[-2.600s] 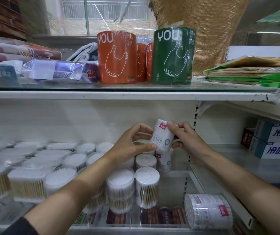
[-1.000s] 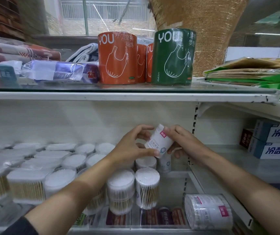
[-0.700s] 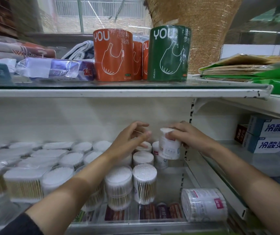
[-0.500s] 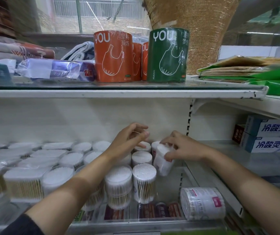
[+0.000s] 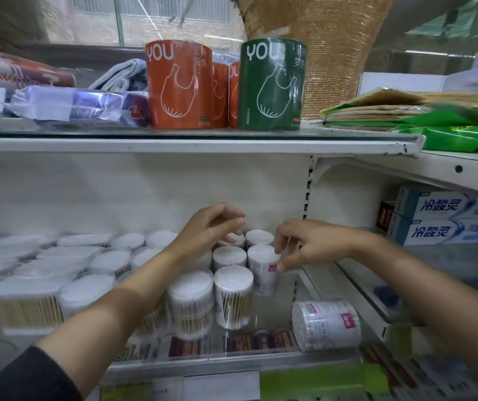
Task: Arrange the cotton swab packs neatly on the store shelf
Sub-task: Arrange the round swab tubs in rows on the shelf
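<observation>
Many clear tubs of cotton swabs (image 5: 26, 302) stand in rows on the glass shelf (image 5: 272, 314). My right hand (image 5: 313, 244) holds one white labelled cotton swab pack (image 5: 260, 264) upright on the shelf at the right end of the rows. The thumb is on its red label and the fingertips are at its top rim. My left hand (image 5: 211, 227) hovers just above the back tubs with loosely curled fingers and holds nothing. Another upright tub (image 5: 233, 296) stands in front of the held pack. A larger pack (image 5: 326, 325) lies on its side at the front right.
The upper shelf (image 5: 174, 144) hangs close overhead, carrying orange (image 5: 178, 82) and green (image 5: 271, 82) bag rolls. A slotted upright post (image 5: 307, 198) bounds the bay on the right. Toothpaste boxes (image 5: 446, 218) sit in the neighbouring bay.
Both hands held the white pack tilted in the air. My left hand let go, and my right hand lowered the pack and stood it upright at the right end of the rows.
</observation>
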A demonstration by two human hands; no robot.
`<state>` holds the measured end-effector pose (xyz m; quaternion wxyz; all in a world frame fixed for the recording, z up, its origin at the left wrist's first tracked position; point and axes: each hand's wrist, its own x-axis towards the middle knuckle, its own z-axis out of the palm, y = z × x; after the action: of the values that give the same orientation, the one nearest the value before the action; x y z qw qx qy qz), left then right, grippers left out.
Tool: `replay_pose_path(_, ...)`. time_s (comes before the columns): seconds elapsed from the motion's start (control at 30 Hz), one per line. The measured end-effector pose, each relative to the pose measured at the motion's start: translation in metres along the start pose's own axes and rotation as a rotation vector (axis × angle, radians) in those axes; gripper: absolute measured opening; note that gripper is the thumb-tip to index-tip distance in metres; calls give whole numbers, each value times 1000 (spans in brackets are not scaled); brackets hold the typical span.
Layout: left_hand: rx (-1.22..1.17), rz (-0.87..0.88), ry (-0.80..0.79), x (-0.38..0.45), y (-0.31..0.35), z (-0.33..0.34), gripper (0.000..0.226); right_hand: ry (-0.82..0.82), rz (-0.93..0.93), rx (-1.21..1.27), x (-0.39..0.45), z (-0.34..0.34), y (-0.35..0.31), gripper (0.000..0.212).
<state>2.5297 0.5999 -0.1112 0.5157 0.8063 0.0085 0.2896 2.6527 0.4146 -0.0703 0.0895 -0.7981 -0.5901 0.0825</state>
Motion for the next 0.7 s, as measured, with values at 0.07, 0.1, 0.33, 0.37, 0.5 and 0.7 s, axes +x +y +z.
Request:
replay_pose_path(0.07, 0, 3, -2, 0, -1, 0, 16, -142, 29, 32, -11, -3, -3, 35)
replay_pose_path(0.1, 3, 6, -4, 1, -1, 1, 16, -225, 50, 50, -16, -4, -5, 37)
replay_pose_path(0.33, 10, 8, -26, 1, -5, -1, 10, -551, 121, 43, -27, 8, -6, 39)
replay_pose_path(0.37, 14, 10, -26, 1, -5, -1, 10, -567, 124, 37, -27, 10, -6, 40)
replay_pose_path(0.5, 39, 8, -18, 1, -6, -2, 5, -460, 66, 91, -26, 8, -4, 40)
replay_pose_path(0.7, 10, -38, -11, 0, 3, 2, 38, -3, -90, 495, -4, -10, -1, 28)
